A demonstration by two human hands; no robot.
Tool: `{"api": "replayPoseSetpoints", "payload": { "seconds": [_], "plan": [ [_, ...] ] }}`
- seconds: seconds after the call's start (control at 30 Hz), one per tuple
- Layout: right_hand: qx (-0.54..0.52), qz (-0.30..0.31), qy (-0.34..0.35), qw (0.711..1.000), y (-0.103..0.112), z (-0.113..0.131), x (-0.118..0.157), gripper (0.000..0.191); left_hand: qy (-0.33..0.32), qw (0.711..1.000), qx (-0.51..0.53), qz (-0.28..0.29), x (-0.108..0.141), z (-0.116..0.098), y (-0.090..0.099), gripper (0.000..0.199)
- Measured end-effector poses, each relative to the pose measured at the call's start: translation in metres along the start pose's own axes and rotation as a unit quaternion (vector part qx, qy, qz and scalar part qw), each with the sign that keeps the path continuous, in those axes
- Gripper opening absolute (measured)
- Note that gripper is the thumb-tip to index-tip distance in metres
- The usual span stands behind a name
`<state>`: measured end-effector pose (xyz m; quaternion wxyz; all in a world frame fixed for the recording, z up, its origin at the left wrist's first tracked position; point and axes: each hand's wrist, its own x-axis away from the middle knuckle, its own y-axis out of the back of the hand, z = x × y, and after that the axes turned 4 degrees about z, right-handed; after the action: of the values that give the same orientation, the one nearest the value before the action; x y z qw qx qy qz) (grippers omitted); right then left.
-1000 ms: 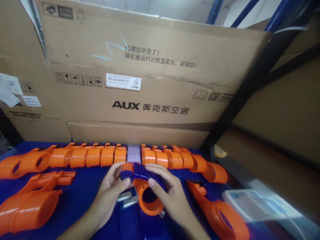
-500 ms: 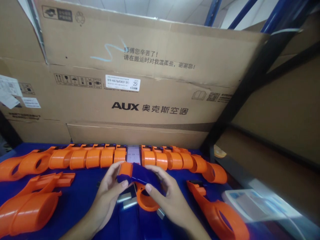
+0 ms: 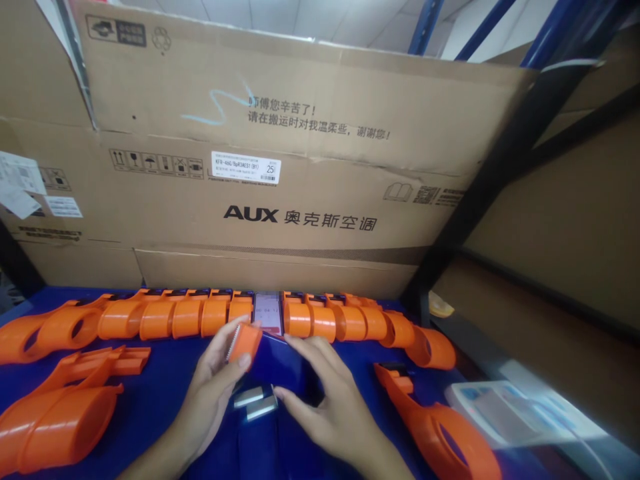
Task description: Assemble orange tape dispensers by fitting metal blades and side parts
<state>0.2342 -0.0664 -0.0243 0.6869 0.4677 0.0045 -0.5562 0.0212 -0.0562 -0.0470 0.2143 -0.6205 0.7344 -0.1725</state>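
My left hand [image 3: 220, 373] is closed on a tape dispenser [image 3: 247, 345], its orange end up and a toothed edge facing left. A glossy blue part [image 3: 284, 363] reaches right from that end, between my hands; I cannot make out its full outline against the blue surface. My right hand [image 3: 330, 393] has thumb and fingers apart, the forefinger at the blue part's upper edge. Close to the right thumb tip lie two small silver metal pieces [image 3: 262, 407].
Orange tape dispensers [image 3: 187, 316] stand in a row at the back, with a phone [image 3: 268, 313] among them. More lie at left [image 3: 65, 420] and right [image 3: 453, 433]. A white device [image 3: 505, 410] sits at right. Behind is a cardboard wall [image 3: 300, 253].
The dispenser has turned in my left hand, bringing its toothed edge into view. The orange ring below it is out of sight. My right thumb and fingers have spread from their hold.
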Motion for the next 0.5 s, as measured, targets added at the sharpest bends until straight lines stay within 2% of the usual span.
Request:
{"api": "replayPoseSetpoints", "payload": {
  "seconds": [0.1, 0.27, 0.5],
  "plan": [
    [0.009, 0.004, 0.017, 1.000, -0.001, -0.002, 0.001, 0.059, -0.005, 0.999, -0.040, -0.007, 0.000, 0.001, 0.000, 0.057],
    [0.012, 0.030, 0.021, 0.999, -0.002, -0.002, 0.003, 0.056, -0.040, 0.994, -0.101, -0.027, -0.002, 0.007, 0.007, 0.046],
    [0.021, 0.038, 0.035, 0.998, -0.001, -0.003, 0.003, 0.056, -0.069, 0.984, -0.161, -0.033, -0.002, 0.009, 0.011, 0.042]
  ]
}}
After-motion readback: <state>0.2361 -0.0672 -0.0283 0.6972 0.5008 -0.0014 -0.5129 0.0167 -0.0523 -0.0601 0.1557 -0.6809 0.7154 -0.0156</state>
